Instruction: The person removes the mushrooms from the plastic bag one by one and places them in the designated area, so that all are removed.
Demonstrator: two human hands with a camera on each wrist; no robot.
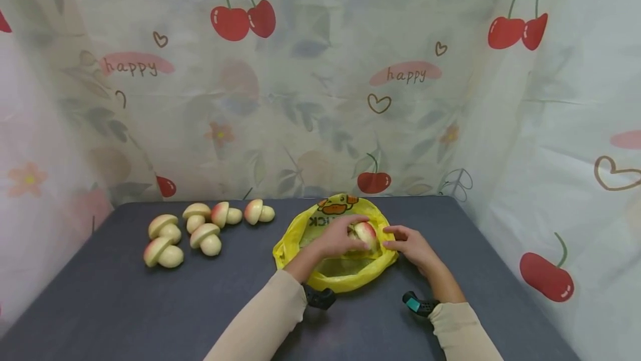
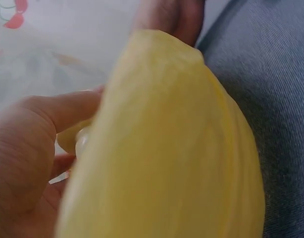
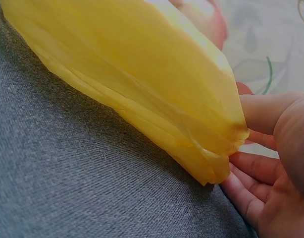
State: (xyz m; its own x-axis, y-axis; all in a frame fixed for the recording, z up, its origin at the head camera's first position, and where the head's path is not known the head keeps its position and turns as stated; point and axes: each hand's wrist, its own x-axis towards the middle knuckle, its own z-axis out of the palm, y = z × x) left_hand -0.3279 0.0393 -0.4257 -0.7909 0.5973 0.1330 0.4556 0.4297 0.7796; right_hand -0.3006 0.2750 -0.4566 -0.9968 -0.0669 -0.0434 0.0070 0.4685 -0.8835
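A yellow plastic bag [image 1: 350, 283] with a duck print lies with its mouth spread open on the table. My left hand [image 1: 343, 237] reaches over the opening and grips a mushroom [image 1: 366, 233] with a cream and red cap, thumb and fingers round it. In the left wrist view the bag [image 2: 162, 139] covers most of that mushroom. At the bag's right rim, my right hand [image 1: 413, 245] holds the edge. The right wrist view shows the thumb and fingers [image 3: 256, 168] on either side of the bag's edge [image 3: 211, 144].
Several more mushrooms [image 1: 205, 238] of the same kind lie at the back left of the dark table [image 1: 125, 305]. One mushroom [image 1: 259, 212] sits nearest the bag. A printed curtain [image 1: 300, 72] hangs behind the table and along its sides.
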